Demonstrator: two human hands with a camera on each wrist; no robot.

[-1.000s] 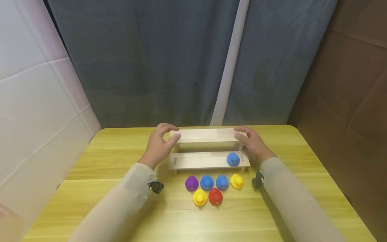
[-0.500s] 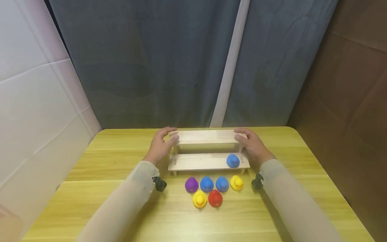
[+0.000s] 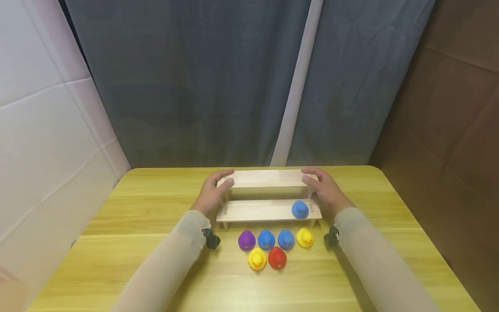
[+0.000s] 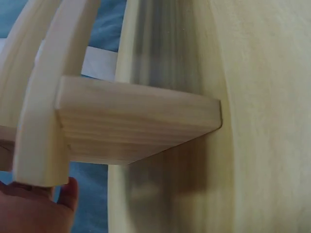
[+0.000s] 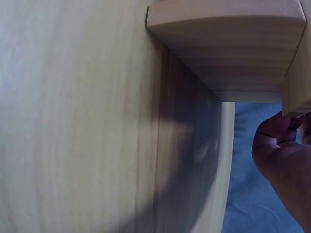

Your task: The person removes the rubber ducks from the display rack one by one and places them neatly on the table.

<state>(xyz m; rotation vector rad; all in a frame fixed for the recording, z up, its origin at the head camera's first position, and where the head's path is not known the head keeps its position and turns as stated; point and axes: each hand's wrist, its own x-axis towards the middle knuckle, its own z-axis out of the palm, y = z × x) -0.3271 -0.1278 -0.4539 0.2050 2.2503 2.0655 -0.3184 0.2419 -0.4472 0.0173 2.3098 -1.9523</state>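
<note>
A two-tier wooden stand [image 3: 259, 210] is on the table, its upper board [image 3: 269, 178] behind and above the lower one. My left hand [image 3: 210, 193] grips the upper board's left end, thumb at the front and fingers behind. At the right end, my right hand [image 3: 329, 190] holds the same board in a matching grip. A blue rubber duck [image 3: 300, 209] sits near the right end of the lower board. In the left wrist view, a wooden end leg [image 4: 141, 121] partly hides the fingers. The right wrist view shows curled fingers [image 5: 274, 128] at the board's end.
In front of the stand, a row has a purple duck [image 3: 247, 240], two blue ducks [image 3: 266, 239] and a yellow duck [image 3: 305, 238]. Nearer are another yellow duck [image 3: 257, 259] and a red duck [image 3: 277, 258]. A grey curtain [image 3: 195, 86] hangs behind the table [image 3: 128, 225].
My left hand and forearm have shifted right, closing in on the upper board's end. My right hand stays at its end. The whole view has slid slightly downward; the ducks keep their places.
</note>
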